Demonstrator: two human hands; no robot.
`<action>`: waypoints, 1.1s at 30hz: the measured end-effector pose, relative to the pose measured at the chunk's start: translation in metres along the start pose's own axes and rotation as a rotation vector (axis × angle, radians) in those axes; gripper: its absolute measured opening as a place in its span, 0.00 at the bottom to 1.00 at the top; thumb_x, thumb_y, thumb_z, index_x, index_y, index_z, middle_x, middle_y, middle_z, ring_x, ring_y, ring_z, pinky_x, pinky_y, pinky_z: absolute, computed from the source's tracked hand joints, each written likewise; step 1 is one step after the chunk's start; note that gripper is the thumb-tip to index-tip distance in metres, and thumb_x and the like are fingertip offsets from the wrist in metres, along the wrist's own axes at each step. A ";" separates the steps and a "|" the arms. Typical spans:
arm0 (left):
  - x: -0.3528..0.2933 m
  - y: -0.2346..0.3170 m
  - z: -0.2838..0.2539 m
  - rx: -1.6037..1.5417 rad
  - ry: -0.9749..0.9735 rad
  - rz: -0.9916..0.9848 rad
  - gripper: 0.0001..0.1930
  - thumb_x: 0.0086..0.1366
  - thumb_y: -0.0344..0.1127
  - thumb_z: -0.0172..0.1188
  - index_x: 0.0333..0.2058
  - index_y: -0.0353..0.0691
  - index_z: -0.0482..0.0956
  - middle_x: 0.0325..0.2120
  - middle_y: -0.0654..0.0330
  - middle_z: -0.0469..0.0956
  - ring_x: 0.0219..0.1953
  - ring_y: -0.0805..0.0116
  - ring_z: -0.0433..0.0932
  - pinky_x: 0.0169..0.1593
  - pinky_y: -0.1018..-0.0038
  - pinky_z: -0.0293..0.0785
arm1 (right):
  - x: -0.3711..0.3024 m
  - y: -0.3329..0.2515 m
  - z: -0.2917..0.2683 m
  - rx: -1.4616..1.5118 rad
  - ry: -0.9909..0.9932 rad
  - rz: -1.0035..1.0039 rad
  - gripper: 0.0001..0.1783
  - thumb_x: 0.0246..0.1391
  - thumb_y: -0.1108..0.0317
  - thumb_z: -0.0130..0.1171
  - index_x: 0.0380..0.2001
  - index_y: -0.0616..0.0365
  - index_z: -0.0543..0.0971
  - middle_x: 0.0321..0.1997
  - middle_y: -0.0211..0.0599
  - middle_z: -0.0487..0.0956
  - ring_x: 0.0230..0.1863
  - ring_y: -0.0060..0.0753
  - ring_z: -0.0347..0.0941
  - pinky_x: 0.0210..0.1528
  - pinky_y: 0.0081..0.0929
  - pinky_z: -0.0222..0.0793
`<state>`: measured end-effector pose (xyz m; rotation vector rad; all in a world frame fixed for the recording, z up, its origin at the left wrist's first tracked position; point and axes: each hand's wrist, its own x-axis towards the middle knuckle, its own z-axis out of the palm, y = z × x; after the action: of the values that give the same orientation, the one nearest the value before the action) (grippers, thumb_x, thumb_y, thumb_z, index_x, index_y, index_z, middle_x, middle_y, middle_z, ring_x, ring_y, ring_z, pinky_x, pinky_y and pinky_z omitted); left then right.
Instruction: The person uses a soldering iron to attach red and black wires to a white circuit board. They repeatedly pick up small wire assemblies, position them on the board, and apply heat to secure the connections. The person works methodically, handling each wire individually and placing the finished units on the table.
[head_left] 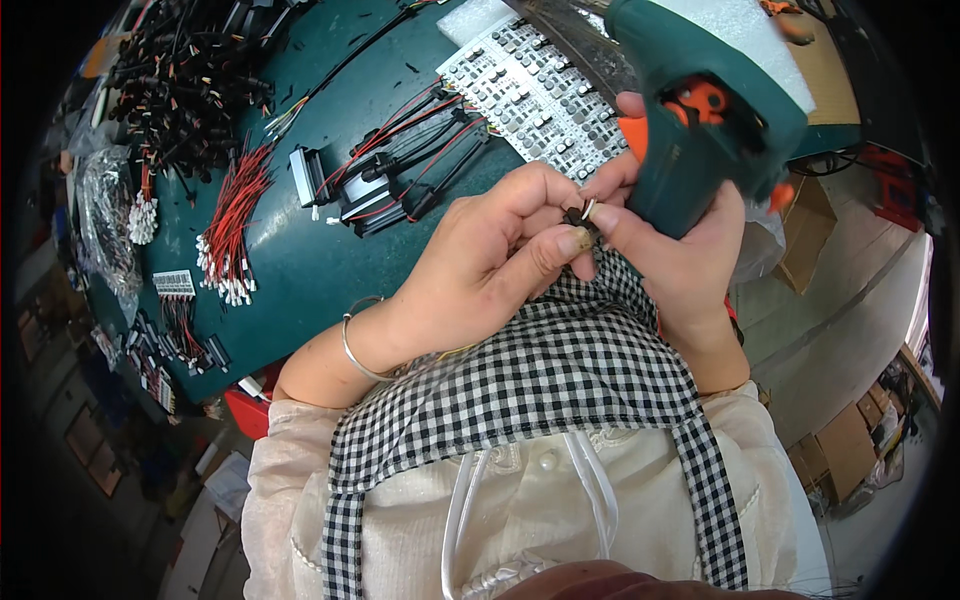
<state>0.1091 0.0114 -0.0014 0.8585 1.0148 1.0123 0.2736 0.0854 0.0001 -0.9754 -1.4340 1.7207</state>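
My left hand [500, 245] is closed in a pinch on a small black part [576, 217], in front of my apron. Fingers mostly cover the part, so its exact kind cannot be made out. Against it, the thumb and forefinger of my right hand [680, 260] pinch a thin whitish piece [589, 208]. That same right hand also keeps a dark green pistol-shaped power tool [690, 165] with an orange trigger in its palm, the body of the tool pointing up and away. Just beyond my fingers lies a panel of white circuit boards [545, 95].
On the green table [290, 300] sit black modules with red and black leads [375, 195]. To the left are red wires with white connectors [235, 220], a heap of black cables [190, 100] and a clear plastic bag [108, 220]. Cardboard boxes [845, 445] stand at the right.
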 end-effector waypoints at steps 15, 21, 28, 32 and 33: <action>-0.004 -0.004 -0.009 0.130 0.029 0.121 0.09 0.65 0.23 0.50 0.45 0.30 0.68 0.34 0.59 0.77 0.33 0.81 0.74 0.30 0.85 0.68 | -0.005 0.007 -0.003 -0.498 -0.080 -0.404 0.28 0.41 0.85 0.59 0.49 0.69 0.65 0.34 0.35 0.75 0.31 0.21 0.72 0.34 0.17 0.70; 0.000 -0.003 0.001 -0.033 0.156 0.100 0.08 0.65 0.23 0.51 0.42 0.30 0.69 0.33 0.58 0.77 0.32 0.80 0.75 0.32 0.85 0.70 | -0.014 -0.006 0.005 -0.773 -0.076 -0.296 0.36 0.45 0.83 0.62 0.59 0.64 0.61 0.37 0.33 0.76 0.32 0.20 0.73 0.38 0.17 0.71; 0.002 -0.006 0.004 -0.006 0.205 0.152 0.08 0.66 0.23 0.50 0.44 0.31 0.67 0.32 0.59 0.77 0.24 0.83 0.71 0.26 0.87 0.66 | -0.017 0.007 0.000 -0.995 0.159 -0.497 0.22 0.43 0.65 0.67 0.44 0.53 0.73 0.31 0.26 0.79 0.28 0.23 0.74 0.29 0.21 0.71; 0.002 -0.008 0.003 0.015 0.234 0.167 0.09 0.65 0.22 0.51 0.44 0.32 0.67 0.30 0.59 0.76 0.23 0.83 0.70 0.26 0.87 0.66 | -0.011 -0.005 0.007 -0.851 -0.019 -0.555 0.33 0.46 0.78 0.62 0.57 0.60 0.63 0.33 0.31 0.77 0.31 0.21 0.72 0.35 0.18 0.70; 0.002 -0.009 0.003 0.049 0.240 0.188 0.09 0.66 0.23 0.50 0.44 0.31 0.67 0.29 0.60 0.76 0.23 0.83 0.69 0.26 0.87 0.66 | -0.012 -0.004 0.006 -0.838 -0.043 -0.523 0.37 0.47 0.82 0.61 0.61 0.62 0.60 0.34 0.32 0.76 0.32 0.20 0.72 0.37 0.18 0.70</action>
<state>0.1149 0.0107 -0.0091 0.8992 1.1810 1.2773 0.2739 0.0730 0.0060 -0.8355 -2.2585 0.7480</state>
